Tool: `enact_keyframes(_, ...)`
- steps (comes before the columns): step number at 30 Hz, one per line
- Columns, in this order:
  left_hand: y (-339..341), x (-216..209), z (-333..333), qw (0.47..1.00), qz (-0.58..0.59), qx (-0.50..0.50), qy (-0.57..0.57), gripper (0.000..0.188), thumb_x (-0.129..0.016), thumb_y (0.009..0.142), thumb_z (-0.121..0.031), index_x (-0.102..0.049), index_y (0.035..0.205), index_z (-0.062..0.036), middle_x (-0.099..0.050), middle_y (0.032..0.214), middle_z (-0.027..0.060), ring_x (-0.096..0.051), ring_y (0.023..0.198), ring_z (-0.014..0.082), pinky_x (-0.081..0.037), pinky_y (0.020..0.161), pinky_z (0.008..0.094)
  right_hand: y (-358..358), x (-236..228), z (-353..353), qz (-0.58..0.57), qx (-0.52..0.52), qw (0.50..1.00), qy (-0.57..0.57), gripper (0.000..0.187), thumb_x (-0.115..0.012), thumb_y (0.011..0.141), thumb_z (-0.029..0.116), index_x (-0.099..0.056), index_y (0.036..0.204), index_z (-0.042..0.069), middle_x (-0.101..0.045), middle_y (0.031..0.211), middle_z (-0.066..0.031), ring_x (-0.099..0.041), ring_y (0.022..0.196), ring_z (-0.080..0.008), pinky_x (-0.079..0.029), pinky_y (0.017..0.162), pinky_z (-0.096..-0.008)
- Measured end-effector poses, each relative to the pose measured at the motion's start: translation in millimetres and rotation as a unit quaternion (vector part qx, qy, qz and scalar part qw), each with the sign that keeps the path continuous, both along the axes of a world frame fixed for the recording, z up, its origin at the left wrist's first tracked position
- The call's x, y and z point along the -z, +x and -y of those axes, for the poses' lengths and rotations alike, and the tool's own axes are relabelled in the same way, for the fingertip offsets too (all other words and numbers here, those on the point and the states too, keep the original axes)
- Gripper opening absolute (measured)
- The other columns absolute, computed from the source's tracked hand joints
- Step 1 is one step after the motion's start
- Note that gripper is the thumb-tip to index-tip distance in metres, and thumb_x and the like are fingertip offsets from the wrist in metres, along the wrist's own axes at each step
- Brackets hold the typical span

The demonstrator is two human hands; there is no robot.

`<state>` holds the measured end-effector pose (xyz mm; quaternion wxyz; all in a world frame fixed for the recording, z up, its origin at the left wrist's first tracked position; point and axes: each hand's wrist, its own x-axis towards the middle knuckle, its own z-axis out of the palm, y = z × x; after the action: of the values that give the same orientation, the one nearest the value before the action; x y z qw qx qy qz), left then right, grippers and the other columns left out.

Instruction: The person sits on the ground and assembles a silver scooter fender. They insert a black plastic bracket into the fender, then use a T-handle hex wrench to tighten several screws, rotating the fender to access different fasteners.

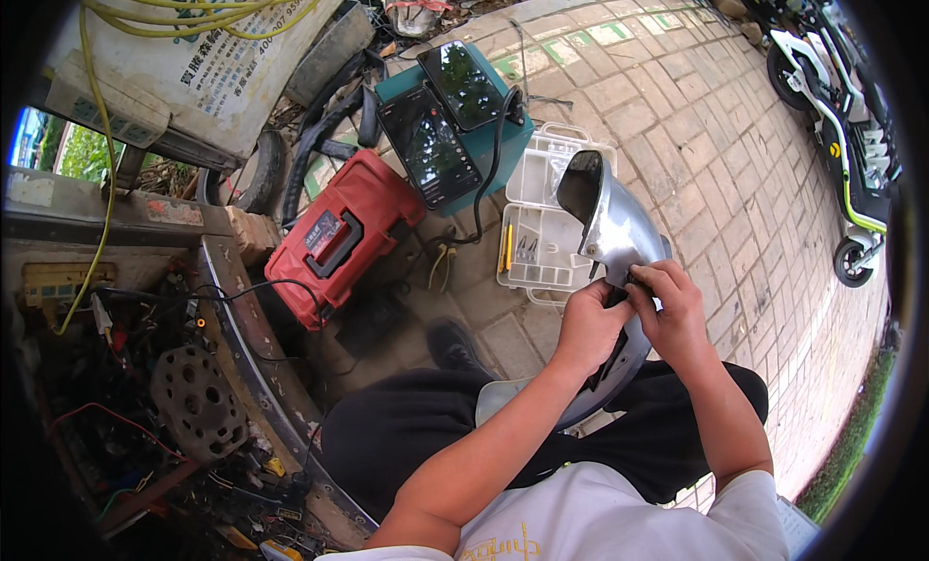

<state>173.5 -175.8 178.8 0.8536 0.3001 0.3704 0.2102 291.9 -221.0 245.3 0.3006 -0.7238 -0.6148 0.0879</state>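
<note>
A glossy silver-grey curved shell (627,224), like a scooter's body panel or mudguard, rests over my lap with its hollow upper end tilted away from me. My left hand (592,331) grips its inner edge near the middle, thumb pressed in. Right beside it, my right hand (668,307) is closed at the same edge, fingers bent and pinched together. The fingertips of both hands meet around a dark spot on the shell; whether a small part sits between them is too small to tell. The shell's lower end passes behind my left forearm.
Beyond the shell lies an open clear organizer case (527,234). Left of it are pliers (443,261), a red toolbox (348,234) and a teal box (503,152) carrying two dark-screened devices. A cluttered metal bin (218,300) stands at left; a scooter (832,145) is parked far right.
</note>
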Motion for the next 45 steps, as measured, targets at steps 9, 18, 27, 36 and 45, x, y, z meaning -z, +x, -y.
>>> enact_keyframes(9,-0.2,-11.1,-0.6,1.000,0.005,-0.014,0.003,0.015,-0.071,0.090,-0.003,-0.066,0.102,0.0043,-0.068,0.093,0.0038,-0.061,0.083,0.0075,-0.050,0.074,0.0241,-3.9,5.5,4.8,-0.004,0.052,0.998,-0.018,0.022,-0.078,0.080,0.002,-0.067,0.099,-0.001,-0.066,0.087,-0.0140,-0.067,0.074,-0.0319,-0.054,0.063,-0.0377)
enact_keyframes(18,-2.7,-7.2,-0.5,1.000,0.004,0.005,-0.009,0.018,-0.072,0.091,-0.004,-0.066,0.106,0.0047,-0.070,0.096,0.0043,-0.062,0.085,0.0077,-0.051,0.077,0.0239,7.7,-1.8,2.2,0.013,-0.030,0.999,-0.009,0.023,-0.077,0.078,0.000,-0.068,0.100,0.000,-0.065,0.086,-0.0130,-0.067,0.076,-0.0318,-0.054,0.066,-0.0390)
enact_keyframes(27,0.5,-4.5,2.1,1.000,0.009,0.001,-0.005,0.018,-0.072,0.090,-0.003,-0.067,0.106,0.0030,-0.068,0.096,0.0018,-0.061,0.085,0.0060,-0.050,0.075,0.0231,2.4,11.8,8.1,-0.018,0.033,0.999,0.009,0.025,-0.078,0.077,0.001,-0.067,0.099,0.001,-0.065,0.086,-0.0134,-0.066,0.071,-0.0321,-0.054,0.061,-0.0397)
enact_keyframes(36,-0.1,-1.1,-0.5,1.000,0.025,-0.002,-0.016,0.018,-0.072,0.090,-0.003,-0.068,0.107,0.0027,-0.069,0.096,0.0029,-0.061,0.084,0.0064,-0.050,0.076,0.0227,15.5,6.3,3.3,0.007,-0.039,0.999,-0.002,0.027,-0.077,0.076,-0.002,-0.068,0.102,0.002,-0.066,0.089,-0.0128,-0.068,0.076,-0.0319,-0.055,0.064,-0.0394)
enact_keyframes(45,-0.6,0.2,0.3,0.998,0.030,0.000,-0.048,0.021,-0.072,0.090,-0.001,-0.068,0.111,0.0023,-0.070,0.098,0.0030,-0.063,0.086,0.0076,-0.051,0.076,0.0239,10.9,-15.5,0.8,-0.006,-0.016,0.998,-0.064,0.031,-0.077,0.077,-0.001,-0.069,0.106,0.003,-0.067,0.098,-0.0141,-0.068,0.083,-0.0348,-0.056,0.070,-0.0403)
